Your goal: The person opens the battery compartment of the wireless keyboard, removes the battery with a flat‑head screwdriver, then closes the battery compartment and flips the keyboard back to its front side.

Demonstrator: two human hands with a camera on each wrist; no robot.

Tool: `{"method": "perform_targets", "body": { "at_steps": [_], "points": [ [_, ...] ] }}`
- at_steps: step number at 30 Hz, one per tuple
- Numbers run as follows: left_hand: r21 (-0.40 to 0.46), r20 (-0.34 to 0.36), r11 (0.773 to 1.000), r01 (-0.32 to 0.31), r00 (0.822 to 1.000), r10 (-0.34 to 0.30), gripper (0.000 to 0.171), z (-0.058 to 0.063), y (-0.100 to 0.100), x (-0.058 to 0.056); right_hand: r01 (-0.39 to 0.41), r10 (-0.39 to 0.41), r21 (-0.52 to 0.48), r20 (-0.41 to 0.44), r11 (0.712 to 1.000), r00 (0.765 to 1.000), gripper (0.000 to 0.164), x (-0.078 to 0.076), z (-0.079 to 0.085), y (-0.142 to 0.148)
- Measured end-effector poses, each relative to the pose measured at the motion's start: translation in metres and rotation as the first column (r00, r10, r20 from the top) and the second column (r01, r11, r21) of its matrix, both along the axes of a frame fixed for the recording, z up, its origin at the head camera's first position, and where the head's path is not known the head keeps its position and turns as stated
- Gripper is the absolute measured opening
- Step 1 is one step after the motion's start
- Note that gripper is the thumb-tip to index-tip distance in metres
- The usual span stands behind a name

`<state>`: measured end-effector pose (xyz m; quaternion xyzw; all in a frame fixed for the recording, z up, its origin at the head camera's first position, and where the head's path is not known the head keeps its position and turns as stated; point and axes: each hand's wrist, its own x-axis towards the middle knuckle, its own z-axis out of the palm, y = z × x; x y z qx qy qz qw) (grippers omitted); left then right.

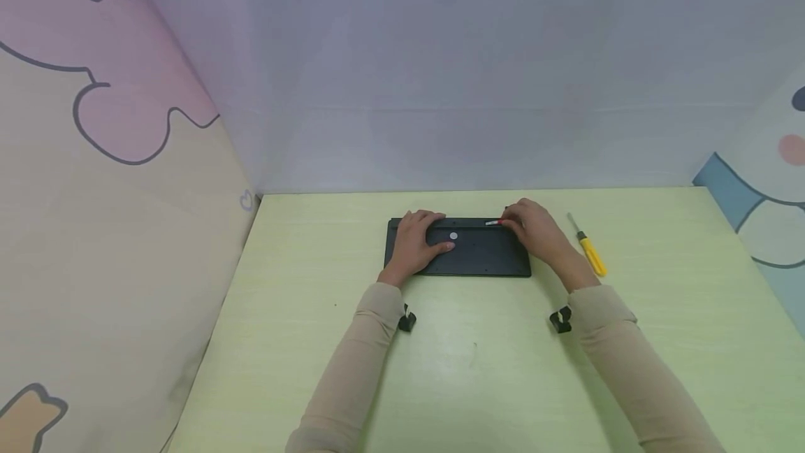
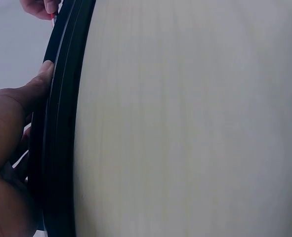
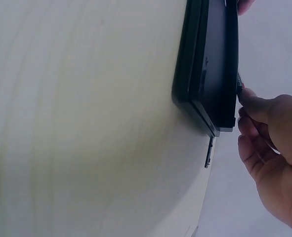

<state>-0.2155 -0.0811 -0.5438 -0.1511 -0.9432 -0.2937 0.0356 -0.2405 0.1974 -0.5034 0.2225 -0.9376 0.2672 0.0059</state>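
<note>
A black keyboard (image 1: 481, 254) lies on the table with its underside up, showing a raised ridge along the far side and a small white round sticker (image 1: 453, 235). My left hand (image 1: 415, 240) holds its left part, thumb on the underside and fingers bent at the far edge. At the right end of the ridge, my right hand (image 1: 531, 226) pinches a slim red-and-white battery (image 1: 492, 222) between thumb and fingertips. That battery overlaps the ridge in the head view. From the right wrist, the fingers (image 3: 252, 143) appear curled beside the keyboard's corner (image 3: 220, 118).
A yellow-handled screwdriver (image 1: 591, 254) lies right of the keyboard, its shaft pointing away. A thin dark piece (image 3: 208, 152) shows past the keyboard's end in the right wrist view. Behind the pale table (image 1: 478, 369) hangs a light cloth (image 1: 478, 89).
</note>
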Motion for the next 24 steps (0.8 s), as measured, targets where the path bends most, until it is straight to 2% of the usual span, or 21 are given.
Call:
{"method": "perform_targets", "body": {
  "at_steps": [10,17,20,24],
  "points": [
    [-0.001,0.008,1.0,-0.003,1.0,0.003,0.065,0.003,0.001,0.002,0.013,-0.013,-0.02,-0.004,1.0,1.0,0.016,0.002,0.002,0.01],
    [0.012,-0.043,1.0,0.004,0.999,-0.004,0.064,0.002,0.001,0.003,0.019,-0.02,-0.007,-0.056,1.0,0.998,0.014,0.005,0.001,0.02],
    [0.006,-0.025,1.0,-0.001,1.0,0.001,0.064,0.002,0.002,0.003,0.013,-0.014,-0.018,-0.079,1.0,0.997,0.013,0.006,0.003,0.024],
    [0.001,0.006,1.0,-0.003,1.0,0.003,0.065,0.004,0.002,0.002,0.015,-0.017,-0.034,-0.068,0.999,0.998,0.013,0.006,0.007,0.03]
  ]
}}
